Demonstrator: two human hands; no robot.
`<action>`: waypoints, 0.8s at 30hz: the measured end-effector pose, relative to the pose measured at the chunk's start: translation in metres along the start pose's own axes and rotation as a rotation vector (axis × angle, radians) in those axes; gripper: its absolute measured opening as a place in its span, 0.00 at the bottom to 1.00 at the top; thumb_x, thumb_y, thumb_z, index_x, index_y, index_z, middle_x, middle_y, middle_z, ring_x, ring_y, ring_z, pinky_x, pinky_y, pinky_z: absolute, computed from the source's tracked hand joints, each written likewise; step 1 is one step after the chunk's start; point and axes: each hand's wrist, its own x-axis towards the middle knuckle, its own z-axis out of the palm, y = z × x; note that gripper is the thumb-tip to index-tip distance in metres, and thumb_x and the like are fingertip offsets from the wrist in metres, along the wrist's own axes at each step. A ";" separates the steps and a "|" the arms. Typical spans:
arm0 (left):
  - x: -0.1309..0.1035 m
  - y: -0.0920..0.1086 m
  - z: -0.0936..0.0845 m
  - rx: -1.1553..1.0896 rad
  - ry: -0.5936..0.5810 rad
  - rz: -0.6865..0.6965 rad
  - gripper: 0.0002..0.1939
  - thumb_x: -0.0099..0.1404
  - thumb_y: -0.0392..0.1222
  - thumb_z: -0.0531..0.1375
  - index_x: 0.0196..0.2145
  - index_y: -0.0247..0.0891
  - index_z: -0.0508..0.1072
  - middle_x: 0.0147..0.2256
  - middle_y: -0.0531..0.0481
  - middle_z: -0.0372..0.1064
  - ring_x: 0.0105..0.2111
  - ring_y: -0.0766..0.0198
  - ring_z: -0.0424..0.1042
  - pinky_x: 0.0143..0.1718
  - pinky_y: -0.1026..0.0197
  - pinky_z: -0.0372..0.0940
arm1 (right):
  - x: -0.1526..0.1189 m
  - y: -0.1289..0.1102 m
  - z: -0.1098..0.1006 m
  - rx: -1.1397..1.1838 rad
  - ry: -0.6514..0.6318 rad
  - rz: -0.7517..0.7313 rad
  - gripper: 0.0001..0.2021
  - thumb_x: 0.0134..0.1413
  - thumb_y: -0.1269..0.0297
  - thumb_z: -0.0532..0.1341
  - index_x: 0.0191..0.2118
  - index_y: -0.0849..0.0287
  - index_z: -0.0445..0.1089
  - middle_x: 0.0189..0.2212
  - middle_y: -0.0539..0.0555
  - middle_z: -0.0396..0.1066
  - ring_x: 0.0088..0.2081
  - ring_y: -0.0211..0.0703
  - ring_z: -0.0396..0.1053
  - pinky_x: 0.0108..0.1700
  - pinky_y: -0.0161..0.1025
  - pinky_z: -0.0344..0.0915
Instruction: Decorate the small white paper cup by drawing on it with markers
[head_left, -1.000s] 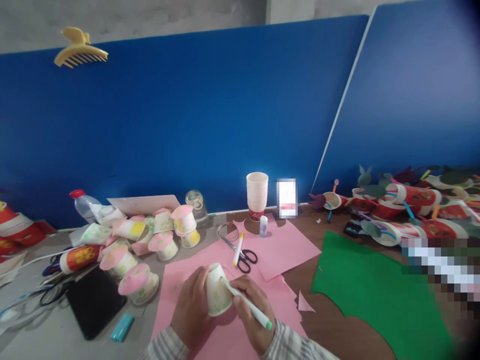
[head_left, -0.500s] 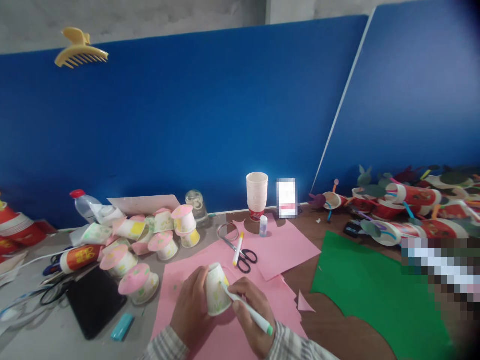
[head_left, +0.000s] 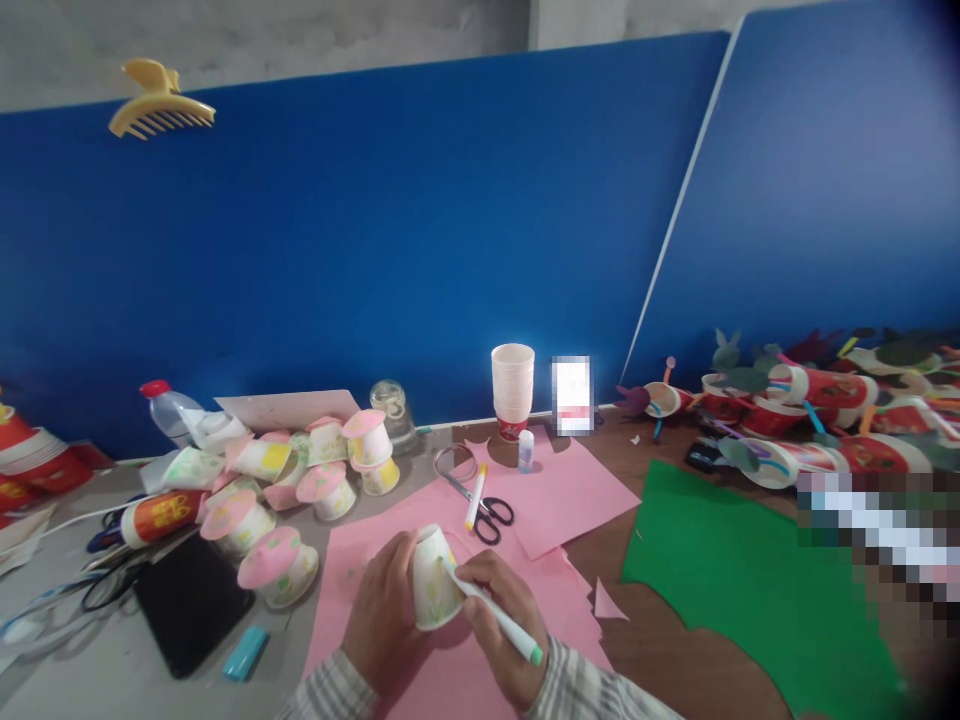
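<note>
My left hand (head_left: 382, 610) is closed around a white paper cup (head_left: 433, 590), which is turned bottom up, slightly tilted, and carries green and yellow marks. Between the fingers of my right hand (head_left: 506, 625) is a white marker pen (head_left: 499, 620) with a green end; its tip meets the upper right side of the cup. Pink paper (head_left: 442, 690) lies under both hands. Just beyond the cup are scissors (head_left: 491, 520) with black handles and a white and yellow marker (head_left: 476, 497) beside them.
Decorated cups with pink paper discs (head_left: 277, 567) are grouped at left, near a black tablet-like slab (head_left: 191, 605). A cup stack (head_left: 513, 390) and a small glue bottle (head_left: 526, 452) stand behind. Green paper (head_left: 720, 570) and red cup figures (head_left: 832, 395) occupy the right.
Both hands keep their hold on the cup and the marker pen. The pen has shifted only very slightly against the cup's side; the view has moved a little.
</note>
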 end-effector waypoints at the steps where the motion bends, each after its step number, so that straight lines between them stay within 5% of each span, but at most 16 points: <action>1: 0.000 0.001 0.000 0.005 0.003 -0.001 0.41 0.43 0.57 0.58 0.51 0.38 0.48 0.42 0.43 0.60 0.42 0.52 0.61 0.39 0.50 0.63 | 0.000 0.000 0.000 0.002 -0.003 -0.003 0.07 0.47 0.69 0.56 0.34 0.56 0.69 0.25 0.49 0.67 0.26 0.41 0.67 0.29 0.34 0.65; 24: 0.003 0.001 -0.002 -0.033 -0.018 -0.020 0.40 0.44 0.58 0.57 0.50 0.38 0.49 0.42 0.43 0.60 0.42 0.53 0.61 0.40 0.50 0.63 | -0.001 0.000 0.001 -0.016 0.008 -0.026 0.08 0.47 0.70 0.56 0.33 0.56 0.70 0.24 0.48 0.68 0.25 0.41 0.67 0.27 0.35 0.65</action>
